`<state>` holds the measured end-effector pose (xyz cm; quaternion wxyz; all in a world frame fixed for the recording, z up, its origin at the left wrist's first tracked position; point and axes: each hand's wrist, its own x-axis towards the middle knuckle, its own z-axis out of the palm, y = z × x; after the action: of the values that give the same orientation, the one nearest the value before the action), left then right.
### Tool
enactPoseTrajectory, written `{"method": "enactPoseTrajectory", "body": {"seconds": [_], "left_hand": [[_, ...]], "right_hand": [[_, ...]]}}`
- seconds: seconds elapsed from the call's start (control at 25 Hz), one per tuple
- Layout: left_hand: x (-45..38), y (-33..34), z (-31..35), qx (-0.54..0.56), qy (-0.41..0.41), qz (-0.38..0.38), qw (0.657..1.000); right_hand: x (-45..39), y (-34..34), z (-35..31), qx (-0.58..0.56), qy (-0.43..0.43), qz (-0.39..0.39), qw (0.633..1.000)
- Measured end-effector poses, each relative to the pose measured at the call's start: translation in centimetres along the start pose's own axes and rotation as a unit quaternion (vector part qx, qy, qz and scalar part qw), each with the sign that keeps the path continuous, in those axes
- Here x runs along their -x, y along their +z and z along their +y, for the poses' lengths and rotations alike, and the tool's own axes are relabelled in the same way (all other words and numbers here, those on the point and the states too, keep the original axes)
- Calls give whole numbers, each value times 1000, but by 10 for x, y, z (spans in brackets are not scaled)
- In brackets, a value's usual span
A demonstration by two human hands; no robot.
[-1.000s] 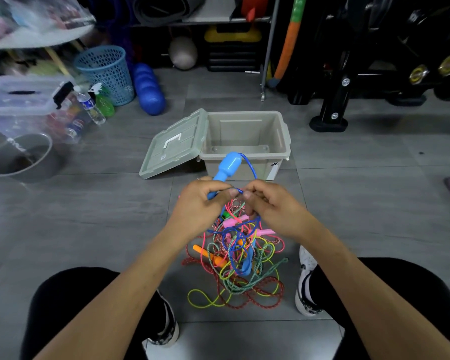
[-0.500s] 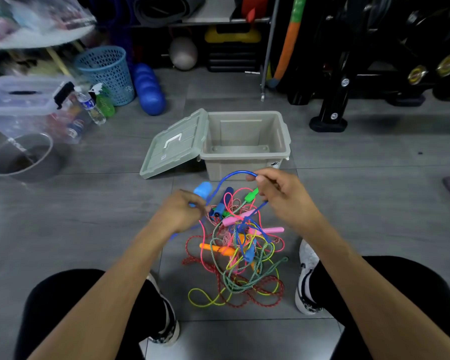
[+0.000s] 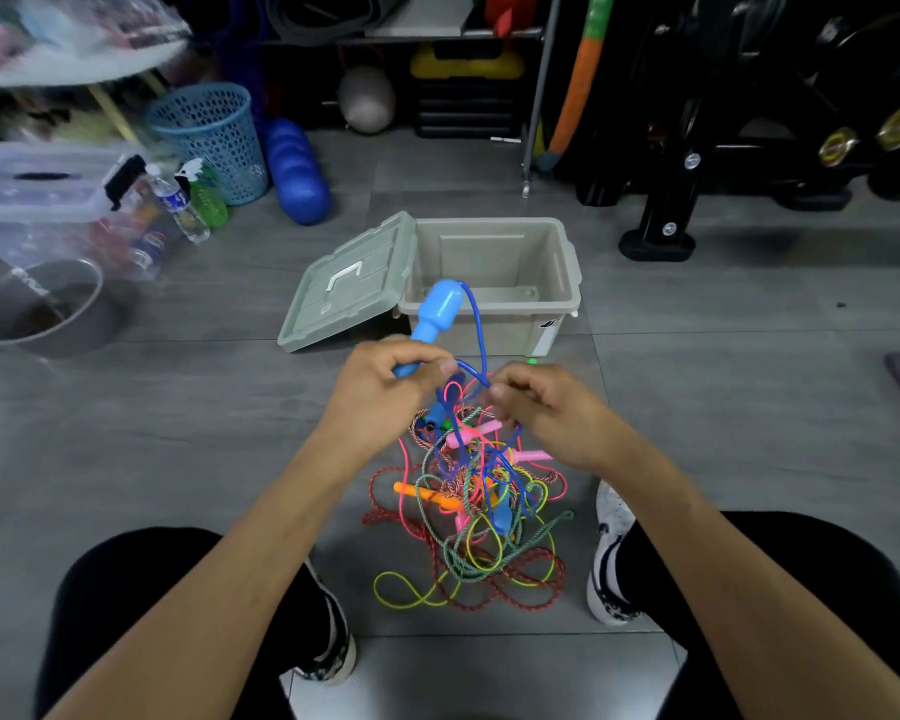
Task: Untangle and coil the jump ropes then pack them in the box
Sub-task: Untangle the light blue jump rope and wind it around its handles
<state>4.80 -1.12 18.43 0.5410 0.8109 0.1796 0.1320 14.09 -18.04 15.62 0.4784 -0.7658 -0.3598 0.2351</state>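
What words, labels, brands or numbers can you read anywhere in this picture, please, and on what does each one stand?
None can be read.
White sticker on the grey box: dark mark, too blurred to read.
Label on the water bottle: too small to read.
Round badges on the black rack: blurred.
White lettering on the round tub's rim: not legible.

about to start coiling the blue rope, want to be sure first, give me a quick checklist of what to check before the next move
1. Left hand grips the blue handle: ok.
2. Right hand pinches the blue cord: ok.
3. Blue cord free of the rope pile: not ok, it runs down into the tangle.
4. Second blue handle located: cannot tell.
5. Box open, lid off and leaning beside it: ok.
6. Box holds no ropes yet: ok.
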Motion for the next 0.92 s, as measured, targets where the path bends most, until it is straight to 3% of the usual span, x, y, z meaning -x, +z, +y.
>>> {"method": "enactPoseTrajectory", "body": {"seconds": [0.12,0.2,0.32,0.44,0.56,0.72,0.84,0.92], "left_hand": [[-2,-6,2,91,-55,61,993],[-3,-10,0,133,-92,102,981],[-4,-16,-16,24,-154,79,985],[-5,-22,-35,-174,-214,-45,960],[-2,-18,-27,-187,-179,-110,960],[3,-10,-8,-96,-61,-104,988],[6,-2,-6,-100,-4,-98,990],[5,0,-5,-79,6,-60,995]], "right_hand": [[1,4,23,12,78,-88,993],[1,6,35,33,116,-100,988],[-1,4,23,68,57,8,996],[-4,-7,-8,-19,-34,143,989],[0,-11,-19,33,-63,128,989],[1,-4,-12,139,-80,52,986],[3,-1,-13,122,-80,35,989],[4,-1,-10,80,-31,25,996]]}}
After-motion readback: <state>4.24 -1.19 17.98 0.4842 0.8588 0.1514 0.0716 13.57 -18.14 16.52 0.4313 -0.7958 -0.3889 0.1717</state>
